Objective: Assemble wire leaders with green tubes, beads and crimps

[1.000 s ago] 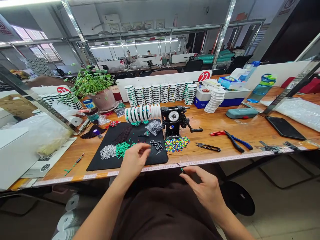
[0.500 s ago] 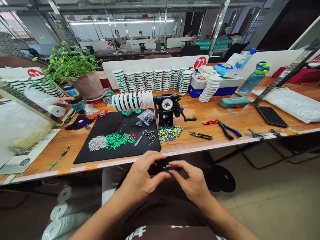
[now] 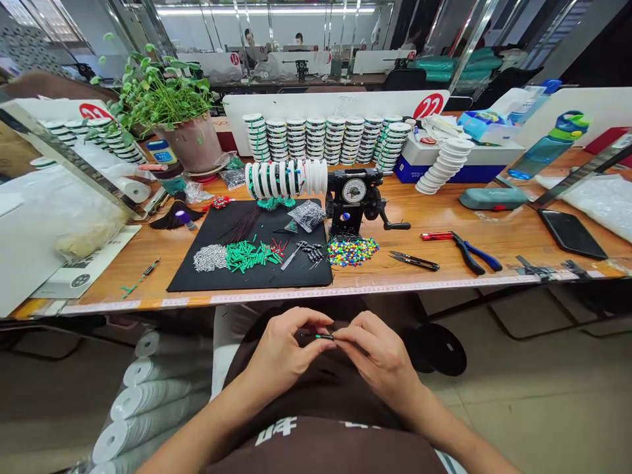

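Note:
In front of my lap, below the table edge, a small thin black piece with a green end (image 3: 324, 336) lies between my two hands. Thumb and forefinger of my left hand (image 3: 284, 345) close around its green end. My right hand (image 3: 378, 345) pinches the other end, where the fingertips cover part of the piece. Beyond my hands, a black mat (image 3: 197, 280) carries green tubes (image 3: 249, 255), silver beads (image 3: 210, 258) and small black pieces with wire ends (image 3: 312, 251). Multicoloured beads (image 3: 353, 251) lie beside the mat.
Behind the mat stands a black hand-cranked winder (image 3: 353, 197) with white spools (image 3: 286, 179). Snips (image 3: 413, 260), blue-handled pliers (image 3: 476, 255) and a phone (image 3: 571, 234) lie to the right. Stacked spools (image 3: 316, 141), a potted plant (image 3: 192, 145) and a water bottle (image 3: 548, 148) stand farther back.
The view has shifted, so the table sits higher and my lap shows more. My hands have drawn closer together around the small piece, and my right fingers are bunched more tightly.

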A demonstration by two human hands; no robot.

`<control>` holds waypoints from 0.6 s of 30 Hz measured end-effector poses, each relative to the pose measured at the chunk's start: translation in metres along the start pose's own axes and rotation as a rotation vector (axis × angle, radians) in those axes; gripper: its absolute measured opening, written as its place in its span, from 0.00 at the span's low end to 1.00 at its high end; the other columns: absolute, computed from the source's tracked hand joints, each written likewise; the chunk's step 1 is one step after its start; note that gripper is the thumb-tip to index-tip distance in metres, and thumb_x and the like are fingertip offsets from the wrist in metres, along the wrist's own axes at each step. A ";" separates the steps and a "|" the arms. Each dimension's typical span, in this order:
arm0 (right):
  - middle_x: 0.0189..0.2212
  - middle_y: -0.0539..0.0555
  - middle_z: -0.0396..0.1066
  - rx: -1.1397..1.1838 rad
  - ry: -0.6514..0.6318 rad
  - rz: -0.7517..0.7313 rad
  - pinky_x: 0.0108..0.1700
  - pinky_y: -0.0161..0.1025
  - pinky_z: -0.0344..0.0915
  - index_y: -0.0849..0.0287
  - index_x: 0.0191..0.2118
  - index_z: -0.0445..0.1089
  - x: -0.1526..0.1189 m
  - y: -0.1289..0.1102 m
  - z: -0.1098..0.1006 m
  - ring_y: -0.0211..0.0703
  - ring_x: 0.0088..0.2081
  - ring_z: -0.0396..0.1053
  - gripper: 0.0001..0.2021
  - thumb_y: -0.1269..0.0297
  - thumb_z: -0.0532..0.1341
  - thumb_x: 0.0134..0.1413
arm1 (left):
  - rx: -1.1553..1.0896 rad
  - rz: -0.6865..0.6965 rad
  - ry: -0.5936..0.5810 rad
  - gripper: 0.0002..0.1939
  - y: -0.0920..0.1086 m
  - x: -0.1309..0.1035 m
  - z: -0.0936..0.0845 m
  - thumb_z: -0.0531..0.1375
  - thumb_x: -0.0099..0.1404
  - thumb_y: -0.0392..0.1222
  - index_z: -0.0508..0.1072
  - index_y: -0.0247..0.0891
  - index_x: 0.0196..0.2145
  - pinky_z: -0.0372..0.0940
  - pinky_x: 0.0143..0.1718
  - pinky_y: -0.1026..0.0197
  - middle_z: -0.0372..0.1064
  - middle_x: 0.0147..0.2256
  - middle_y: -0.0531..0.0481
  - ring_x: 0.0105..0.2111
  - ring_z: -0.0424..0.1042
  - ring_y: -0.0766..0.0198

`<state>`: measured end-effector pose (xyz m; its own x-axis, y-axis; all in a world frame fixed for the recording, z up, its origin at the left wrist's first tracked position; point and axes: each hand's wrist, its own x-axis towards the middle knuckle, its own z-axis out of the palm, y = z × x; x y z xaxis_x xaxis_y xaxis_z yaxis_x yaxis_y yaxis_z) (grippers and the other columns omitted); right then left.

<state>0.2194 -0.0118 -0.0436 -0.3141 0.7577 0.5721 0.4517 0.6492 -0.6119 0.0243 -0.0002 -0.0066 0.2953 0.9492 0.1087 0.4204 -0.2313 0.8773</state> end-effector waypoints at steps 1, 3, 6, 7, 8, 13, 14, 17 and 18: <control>0.29 0.53 0.67 0.020 -0.014 0.015 0.32 0.38 0.64 0.59 0.40 0.73 0.000 0.000 0.001 0.43 0.31 0.66 0.04 0.72 0.60 0.66 | 0.005 -0.006 -0.005 0.12 -0.001 -0.001 -0.001 0.70 0.58 0.34 0.79 0.39 0.41 0.69 0.37 0.62 0.78 0.34 0.52 0.34 0.76 0.62; 0.32 0.54 0.69 0.061 -0.048 0.051 0.35 0.39 0.66 0.59 0.40 0.72 0.000 0.000 0.001 0.44 0.34 0.68 0.03 0.72 0.61 0.65 | 0.028 0.006 -0.023 0.10 -0.003 -0.003 -0.004 0.68 0.61 0.35 0.79 0.40 0.42 0.68 0.38 0.62 0.77 0.35 0.51 0.35 0.75 0.62; 0.33 0.55 0.69 0.091 -0.087 0.095 0.38 0.38 0.67 0.59 0.40 0.73 0.000 0.000 0.001 0.44 0.36 0.69 0.04 0.72 0.61 0.65 | 0.075 0.036 -0.074 0.06 -0.005 -0.008 -0.010 0.62 0.67 0.37 0.79 0.41 0.41 0.66 0.40 0.61 0.76 0.36 0.51 0.37 0.73 0.62; 0.33 0.54 0.68 0.101 -0.097 0.108 0.38 0.38 0.66 0.59 0.40 0.73 0.000 -0.001 0.000 0.43 0.35 0.69 0.04 0.73 0.61 0.65 | 0.082 0.026 -0.101 0.06 -0.005 -0.010 -0.011 0.61 0.68 0.37 0.78 0.41 0.39 0.65 0.40 0.61 0.75 0.36 0.51 0.37 0.73 0.62; 0.33 0.54 0.68 0.117 -0.108 0.121 0.37 0.37 0.66 0.59 0.40 0.73 0.000 -0.002 0.000 0.42 0.34 0.69 0.04 0.72 0.61 0.65 | 0.075 0.000 -0.131 0.06 -0.006 -0.012 -0.012 0.59 0.69 0.38 0.78 0.41 0.38 0.65 0.40 0.61 0.74 0.36 0.51 0.37 0.72 0.62; 0.30 0.52 0.70 0.106 -0.159 0.130 0.34 0.37 0.60 0.59 0.38 0.73 -0.001 -0.009 -0.001 0.40 0.30 0.68 0.04 0.72 0.61 0.64 | -0.154 -0.197 -0.236 0.10 -0.006 -0.020 -0.006 0.56 0.72 0.45 0.71 0.39 0.35 0.64 0.35 0.63 0.70 0.31 0.53 0.32 0.68 0.64; 0.28 0.51 0.70 0.088 -0.158 0.121 0.33 0.38 0.58 0.59 0.37 0.73 -0.001 -0.011 -0.002 0.39 0.29 0.67 0.04 0.72 0.62 0.64 | -0.182 -0.205 -0.229 0.10 -0.006 -0.021 -0.004 0.56 0.71 0.46 0.70 0.39 0.34 0.63 0.34 0.63 0.69 0.30 0.53 0.31 0.67 0.64; 0.26 0.49 0.70 0.072 -0.155 0.129 0.33 0.39 0.55 0.59 0.37 0.73 -0.001 -0.015 -0.004 0.39 0.27 0.64 0.04 0.73 0.62 0.63 | -0.112 -0.156 -0.142 0.09 -0.009 -0.024 0.001 0.58 0.70 0.44 0.71 0.39 0.33 0.63 0.34 0.63 0.69 0.30 0.53 0.30 0.67 0.64; 0.26 0.49 0.69 0.075 -0.158 0.139 0.33 0.39 0.55 0.59 0.38 0.73 -0.001 -0.016 -0.005 0.39 0.28 0.64 0.04 0.73 0.61 0.63 | -0.057 -0.117 -0.101 0.08 -0.011 -0.026 0.002 0.58 0.70 0.43 0.71 0.39 0.33 0.62 0.35 0.62 0.70 0.31 0.53 0.31 0.68 0.64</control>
<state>0.2164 -0.0230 -0.0320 -0.3827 0.8373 0.3905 0.4380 0.5366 -0.7213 0.0135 -0.0222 -0.0197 0.3331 0.9420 -0.0413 0.4083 -0.1047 0.9068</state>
